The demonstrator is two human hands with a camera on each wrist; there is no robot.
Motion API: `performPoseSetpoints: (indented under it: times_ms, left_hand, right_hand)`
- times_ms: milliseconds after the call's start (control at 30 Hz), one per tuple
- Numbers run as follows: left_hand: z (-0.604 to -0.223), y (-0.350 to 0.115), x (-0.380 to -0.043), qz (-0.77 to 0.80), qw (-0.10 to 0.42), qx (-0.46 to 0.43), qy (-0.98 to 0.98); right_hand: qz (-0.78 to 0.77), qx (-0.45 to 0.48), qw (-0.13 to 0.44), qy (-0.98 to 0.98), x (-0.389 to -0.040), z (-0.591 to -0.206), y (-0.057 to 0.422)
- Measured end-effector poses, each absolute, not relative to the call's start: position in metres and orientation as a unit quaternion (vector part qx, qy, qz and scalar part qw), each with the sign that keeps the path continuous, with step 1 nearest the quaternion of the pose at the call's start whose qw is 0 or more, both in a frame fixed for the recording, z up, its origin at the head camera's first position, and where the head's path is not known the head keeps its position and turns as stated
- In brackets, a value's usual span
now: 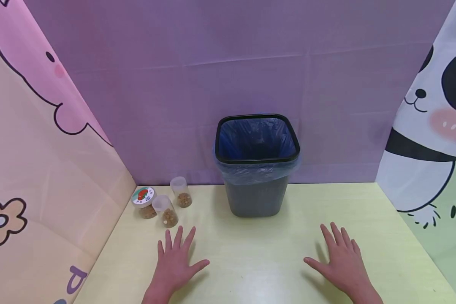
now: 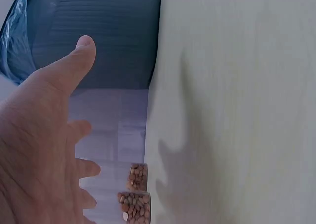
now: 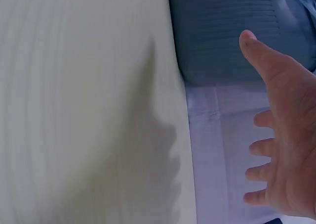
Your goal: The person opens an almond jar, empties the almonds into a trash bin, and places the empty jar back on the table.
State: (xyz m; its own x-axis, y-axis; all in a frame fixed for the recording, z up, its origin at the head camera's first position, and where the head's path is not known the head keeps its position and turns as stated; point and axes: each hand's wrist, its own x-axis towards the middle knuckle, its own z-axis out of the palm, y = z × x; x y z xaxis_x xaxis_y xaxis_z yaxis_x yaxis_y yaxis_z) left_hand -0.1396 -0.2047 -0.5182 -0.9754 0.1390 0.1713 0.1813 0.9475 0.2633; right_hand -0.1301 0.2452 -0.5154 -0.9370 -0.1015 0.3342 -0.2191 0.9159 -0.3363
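My left hand (image 1: 173, 264) hovers palm down over the left part of the table, its fingers spread and holding nothing. Just beyond its fingertips stand two small clear cups (image 1: 169, 217) (image 1: 184, 199), each with brown nut-like pieces in the bottom. Beside them, at the far left, is a clear jar (image 1: 148, 212) of similar brown pieces under a white lid (image 1: 143, 196) with a red and green picture. On the right, my right hand (image 1: 343, 261) is likewise spread above the table with nothing in it. Shadows below both hands show them raised off the surface.
A grey trash bin (image 1: 256, 198) with a black rim and a blue bag liner stands at the back middle of the pale table (image 1: 251, 261). A purple cloth (image 1: 167, 93) hangs behind it. Printed cloth walls, one with a panda (image 1: 422, 126), border both sides.
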Motion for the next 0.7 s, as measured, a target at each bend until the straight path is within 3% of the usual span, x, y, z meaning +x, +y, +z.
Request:
performPoseSetpoints:
  times_ms: [300, 533, 700]
  left_hand:
    - [-0.518, -0.223, -0.145, -0.178, 0.083, -0.097, -0.976]
    - [-0.523, -0.241, -0.162, -0.222, 0.115, -0.112, -0.962]
    - [-0.525, -0.261, -0.176, -0.287, 0.092, -0.067, -0.951]
  right_hand:
    - [0.243, 0.098, 0.202, -0.944, -0.13, -0.519, 0.224]
    - [0.288, 0.096, 0.197, -0.932, -0.128, -0.519, 0.215]
    - [0.306, 0.089, 0.181, -0.93, -0.126, -0.518, 0.211]
